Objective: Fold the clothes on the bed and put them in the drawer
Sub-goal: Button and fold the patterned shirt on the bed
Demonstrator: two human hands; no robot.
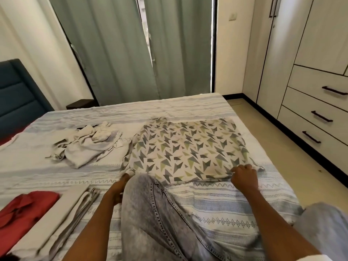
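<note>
A white cloth with grey and green triangle print (188, 149) lies spread flat on the bed (216, 200), in the middle right. My left hand (123, 180) pinches its near left corner, partly hidden behind my knee. My right hand (243, 176) grips its near right corner with curled fingers. A crumpled pale grey garment (88, 146) lies to the left of it. A folded red garment (24, 210) and a folded pale cloth (73, 208) lie at the near left. The drawers (320, 117) stand in the wardrobe at the right.
My knee in grey jeans (156, 213) rests on the bed between my arms. A strip of floor (282, 147) runs between bed and wardrobe. Green curtains (131, 49) hang behind the bed. A blue headboard (17, 98) stands at the left.
</note>
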